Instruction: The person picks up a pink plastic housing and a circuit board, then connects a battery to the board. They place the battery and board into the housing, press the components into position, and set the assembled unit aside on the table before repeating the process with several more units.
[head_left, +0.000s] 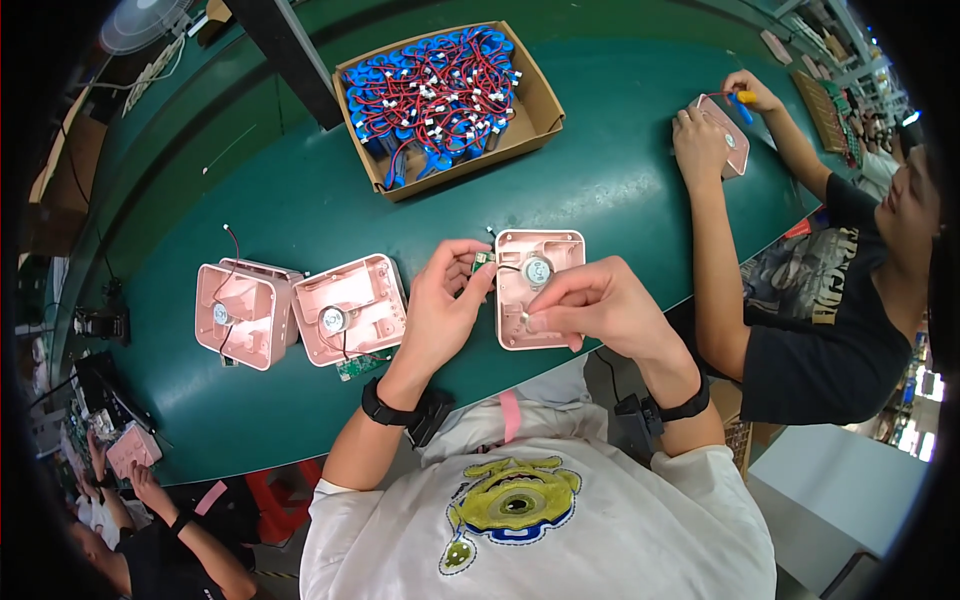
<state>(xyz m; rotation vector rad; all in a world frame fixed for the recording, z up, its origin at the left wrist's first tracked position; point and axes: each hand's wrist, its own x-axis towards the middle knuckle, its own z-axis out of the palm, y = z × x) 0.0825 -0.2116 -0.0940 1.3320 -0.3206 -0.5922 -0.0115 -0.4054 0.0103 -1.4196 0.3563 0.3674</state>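
Observation:
In front of me on the table lies an open pink plastic housing (pixel 540 344) with a round silver speaker (pixel 537 271) inside. My left hand (pixel 447 302) is at its left edge, fingers closed on a small green circuit board (pixel 483 261). A dark wire runs from near the board toward the speaker. My right hand (pixel 605 308) reaches over the housing's lower right part, thumb and forefinger pinched together above its inside. A tiny pale piece shows at those fingertips, too small to name.
To the left stand a pink housing with a speaker (pixel 334 319), a green board (pixel 362 367) at its edge, and stacked pink housings (pixel 245 350). A cardboard box (pixel 545 110) of blue wired batteries (pixel 440 95) is behind. A co-worker's hands (pixel 700 145) work on a pink housing at right.

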